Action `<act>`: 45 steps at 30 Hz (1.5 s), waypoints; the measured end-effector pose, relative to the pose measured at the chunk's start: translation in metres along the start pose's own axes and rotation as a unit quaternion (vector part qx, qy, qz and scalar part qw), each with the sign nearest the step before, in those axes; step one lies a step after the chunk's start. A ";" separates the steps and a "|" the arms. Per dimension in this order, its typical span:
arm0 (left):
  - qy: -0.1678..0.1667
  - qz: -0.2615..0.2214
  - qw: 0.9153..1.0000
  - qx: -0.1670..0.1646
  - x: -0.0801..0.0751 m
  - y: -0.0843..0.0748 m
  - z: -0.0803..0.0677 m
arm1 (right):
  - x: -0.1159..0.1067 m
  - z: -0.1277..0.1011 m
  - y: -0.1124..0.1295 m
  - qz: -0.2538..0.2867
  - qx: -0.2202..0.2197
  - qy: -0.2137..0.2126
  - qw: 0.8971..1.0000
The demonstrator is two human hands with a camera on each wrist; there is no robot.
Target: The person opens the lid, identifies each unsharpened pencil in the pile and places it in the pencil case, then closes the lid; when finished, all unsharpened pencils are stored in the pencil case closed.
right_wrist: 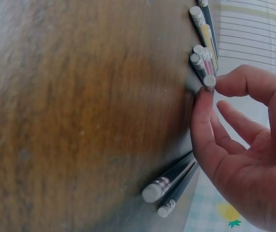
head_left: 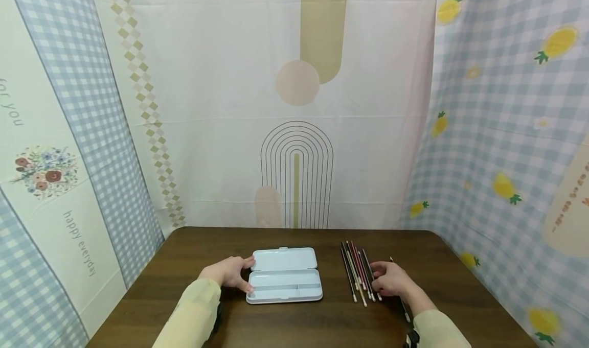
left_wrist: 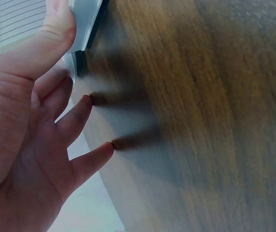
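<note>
A pale open pencil case [head_left: 284,275] lies in the middle of the brown table [head_left: 294,322]. My left hand [head_left: 247,274] rests at its left end. In the left wrist view the left hand [left_wrist: 75,72] lays its thumb along the case's edge [left_wrist: 85,21], and the other fingers spread straight onto the wood. To the right lies a row of several pencils [head_left: 355,266]. My right hand [head_left: 376,279] sits on their near ends. In the right wrist view the right hand [right_wrist: 210,91] pinches the eraser end of one pencil [right_wrist: 209,81] between thumb and forefinger.
Two dark pencils [right_wrist: 171,186] lie apart from the row, beside my right wrist [head_left: 405,307]. Printed cloth walls close the table in at the back [head_left: 294,133], left and right. Bare wood shows in front of the case and behind it.
</note>
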State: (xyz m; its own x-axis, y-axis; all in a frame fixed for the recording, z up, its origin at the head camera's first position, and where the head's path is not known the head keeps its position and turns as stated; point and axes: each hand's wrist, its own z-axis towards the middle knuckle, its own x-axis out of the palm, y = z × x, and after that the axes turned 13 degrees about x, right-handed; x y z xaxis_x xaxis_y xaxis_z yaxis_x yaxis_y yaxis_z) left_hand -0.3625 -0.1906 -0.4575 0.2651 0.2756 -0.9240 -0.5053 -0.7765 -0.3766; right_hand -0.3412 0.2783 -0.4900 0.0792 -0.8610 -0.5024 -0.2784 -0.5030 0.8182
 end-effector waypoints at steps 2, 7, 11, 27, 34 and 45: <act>0.002 -0.001 1.000 -0.001 0.001 0.002 0.000 | 0.001 -0.001 0.001 0.000 0.003 -0.006 1.000; 0.006 -0.003 1.000 -0.002 -0.002 0.003 0.000 | 0.002 -0.002 0.003 -0.006 0.010 -0.011 1.000; 0.001 -0.006 1.000 -0.006 -0.004 0.004 0.000 | 0.002 -0.001 0.004 -0.010 0.005 -0.008 1.000; 0.006 -0.003 1.000 0.005 0.000 0.004 0.003 | 0.000 -0.004 -0.002 -0.018 0.011 0.008 1.000; 0.005 -0.002 1.000 0.003 0.001 0.007 0.004 | 0.000 -0.005 -0.001 0.001 0.013 0.010 1.000; 0.003 -0.004 1.000 0.004 0.002 0.006 0.002 | 0.000 -0.004 0.001 0.004 0.015 0.016 1.000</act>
State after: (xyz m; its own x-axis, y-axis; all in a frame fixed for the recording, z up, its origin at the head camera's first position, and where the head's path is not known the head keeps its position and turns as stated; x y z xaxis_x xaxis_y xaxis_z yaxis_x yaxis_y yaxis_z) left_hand -0.3669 -0.1940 -0.4618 0.2739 0.2778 -0.9208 -0.5104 -0.7695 -0.3839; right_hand -0.3371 0.2779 -0.4882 0.1071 -0.8675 -0.4857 -0.3078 -0.4935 0.8135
